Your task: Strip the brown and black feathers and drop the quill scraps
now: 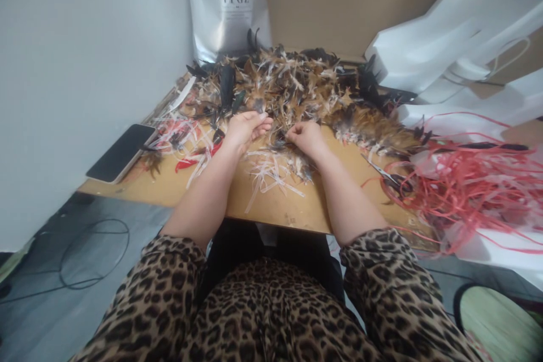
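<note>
- While brown and black feathers [297,82] lie heaped just beyond both hands on a wooden table [280,212], the left hand [263,120] brings thumb and forefinger together in a pinch, its other fingers loosely curled; whether anything sits between the tips cannot be told.
- The right hand [289,136], palm down and level with its partner, is drawn narrow, thumb and forefinger closed near the feathers; a held piece, if any, cannot be made out.
- Pale strips [269,175] lie loose between the forearms, on the wearer's side of the hands.
- To the left of the left hand, a dark-screened smartphone [122,153] rests at the table's edge, with red and white scraps [180,134] nearer the hand.
- Right of the right hand, scissors [388,175] lie beside a tangle of red strings [479,181].
- Beyond the feathers stands a silver bag [231,17] printed "PPGZ" under a rabbit-head emblem.
</note>
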Tool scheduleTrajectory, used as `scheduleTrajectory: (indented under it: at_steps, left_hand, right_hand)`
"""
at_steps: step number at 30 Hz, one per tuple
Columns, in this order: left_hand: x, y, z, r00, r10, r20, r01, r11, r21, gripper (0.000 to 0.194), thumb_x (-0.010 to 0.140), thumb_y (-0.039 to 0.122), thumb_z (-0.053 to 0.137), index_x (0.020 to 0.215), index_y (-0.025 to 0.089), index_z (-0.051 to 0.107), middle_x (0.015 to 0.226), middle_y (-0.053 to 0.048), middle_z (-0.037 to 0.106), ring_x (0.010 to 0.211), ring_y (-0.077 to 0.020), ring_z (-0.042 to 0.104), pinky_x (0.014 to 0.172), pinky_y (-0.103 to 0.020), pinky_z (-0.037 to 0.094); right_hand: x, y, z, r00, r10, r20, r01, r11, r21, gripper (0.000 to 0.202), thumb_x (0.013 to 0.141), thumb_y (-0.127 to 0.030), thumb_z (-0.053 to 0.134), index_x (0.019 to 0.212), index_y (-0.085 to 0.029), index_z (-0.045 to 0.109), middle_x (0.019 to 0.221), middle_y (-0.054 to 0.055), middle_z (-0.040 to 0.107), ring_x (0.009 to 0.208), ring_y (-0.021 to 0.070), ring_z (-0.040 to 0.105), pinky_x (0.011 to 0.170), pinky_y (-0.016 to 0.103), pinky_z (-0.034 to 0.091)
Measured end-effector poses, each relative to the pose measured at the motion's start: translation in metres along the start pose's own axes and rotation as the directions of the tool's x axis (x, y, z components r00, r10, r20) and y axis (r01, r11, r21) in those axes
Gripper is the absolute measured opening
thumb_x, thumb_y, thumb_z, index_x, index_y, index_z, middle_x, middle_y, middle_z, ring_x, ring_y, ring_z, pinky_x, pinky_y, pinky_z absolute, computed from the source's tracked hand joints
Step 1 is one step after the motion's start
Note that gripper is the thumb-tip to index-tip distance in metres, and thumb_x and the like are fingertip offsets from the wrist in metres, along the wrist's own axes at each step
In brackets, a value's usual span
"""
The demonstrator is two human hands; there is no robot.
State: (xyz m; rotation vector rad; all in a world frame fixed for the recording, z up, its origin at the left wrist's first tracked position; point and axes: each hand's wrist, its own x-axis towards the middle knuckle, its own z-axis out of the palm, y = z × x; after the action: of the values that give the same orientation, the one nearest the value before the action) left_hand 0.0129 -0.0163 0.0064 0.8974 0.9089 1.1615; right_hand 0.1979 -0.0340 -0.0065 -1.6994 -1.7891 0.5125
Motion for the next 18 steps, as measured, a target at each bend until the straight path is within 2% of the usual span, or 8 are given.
scheduleTrajectory:
  at_steps: [4,6,8,10,12,15,16,18]
  left_hand:
    - [-0.002,-0.001,0.002,1.000,-0.011,0.016,0.011,1.000,0.014,0.019,0.070,0.023,0.074,0.074,0.010,0.061,0.074,-0.005,0.071,0.057,-0.0049,0.063,0.053,-0.013,0.047]
    - [-0.002,-0.002,0.003,0.999,-0.024,0.023,0.023,0.999,0.036,0.018,0.070,0.023,0.074,0.074,0.010,0.062,0.075,-0.005,0.071,0.057,-0.0047,0.063,0.053,-0.013,0.047]
    - [-0.002,-0.002,0.003,0.999,-0.033,0.027,0.032,0.998,0.047,0.018,0.071,0.023,0.073,0.074,0.010,0.062,0.076,-0.006,0.071,0.058,-0.0048,0.063,0.053,-0.012,0.046]
    - [-0.002,-0.003,0.002,0.999,-0.040,0.031,0.039,0.998,0.041,0.017,0.071,0.023,0.073,0.074,0.010,0.062,0.076,-0.006,0.071,0.058,-0.0048,0.063,0.053,-0.012,0.046]
    - [-0.002,-0.003,0.001,0.997,-0.048,0.053,0.047,0.999,0.025,0.016,0.071,0.022,0.073,0.074,0.009,0.063,0.076,-0.006,0.071,0.058,-0.0051,0.063,0.052,-0.012,0.046]
    - [-0.002,-0.005,0.002,0.990,-0.085,0.109,0.085,0.996,0.008,0.013,0.073,0.019,0.071,0.075,0.009,0.063,0.076,-0.006,0.071,0.059,-0.0059,0.064,0.051,-0.012,0.046]
    - [-0.002,-0.006,0.002,0.987,-0.105,0.125,0.105,0.994,0.005,0.012,0.073,0.019,0.071,0.075,0.009,0.063,0.075,-0.007,0.071,0.059,-0.0062,0.065,0.051,-0.012,0.047]
    - [-0.003,-0.007,0.004,0.979,-0.143,0.148,0.144,0.990,-0.001,0.012,0.074,0.018,0.070,0.076,0.009,0.063,0.076,-0.008,0.071,0.059,-0.0068,0.065,0.051,-0.012,0.047]
  right_hand:
    - [-0.001,-0.005,0.012,0.999,0.004,-0.037,-0.013,0.968,-0.249,0.015,0.071,-0.033,0.063,0.070,-0.020,0.070,0.073,0.008,0.068,0.071,0.0193,0.059,0.070,0.032,0.043]
    - [0.000,-0.005,0.014,0.999,0.013,-0.051,-0.026,0.963,-0.269,0.011,0.070,-0.028,0.062,0.068,-0.020,0.069,0.074,0.009,0.068,0.073,0.0199,0.060,0.071,0.032,0.043]
    - [0.002,-0.003,0.012,0.998,0.021,-0.058,-0.033,0.978,-0.207,0.009,0.068,-0.023,0.061,0.065,-0.019,0.068,0.069,0.007,0.067,0.070,0.0188,0.059,0.070,0.031,0.043]
    - [0.002,-0.002,0.007,0.998,0.046,-0.050,-0.048,0.999,-0.026,0.008,0.066,-0.024,0.062,0.062,-0.018,0.067,0.063,0.005,0.064,0.064,0.0162,0.056,0.066,0.029,0.042]
    - [0.001,-0.003,0.000,0.995,0.103,-0.013,-0.096,0.955,0.282,0.011,0.063,-0.028,0.065,0.063,-0.017,0.066,0.058,0.001,0.060,0.056,0.0123,0.051,0.059,0.027,0.040]
    - [-0.001,-0.010,-0.008,0.981,0.166,0.098,-0.187,0.692,0.697,0.024,0.055,-0.035,0.074,0.066,-0.017,0.064,0.052,-0.004,0.054,0.046,0.0069,0.040,0.048,0.023,0.033]
    - [-0.001,-0.013,-0.009,0.978,0.161,0.134,-0.205,0.604,0.770,0.027,0.052,-0.036,0.076,0.067,-0.017,0.063,0.050,-0.005,0.052,0.044,0.0058,0.038,0.046,0.022,0.031]
    - [-0.002,-0.018,-0.008,0.974,0.123,0.188,-0.225,0.485,0.845,0.032,0.047,-0.035,0.080,0.067,-0.017,0.063,0.049,-0.006,0.050,0.044,0.0048,0.035,0.045,0.021,0.028]
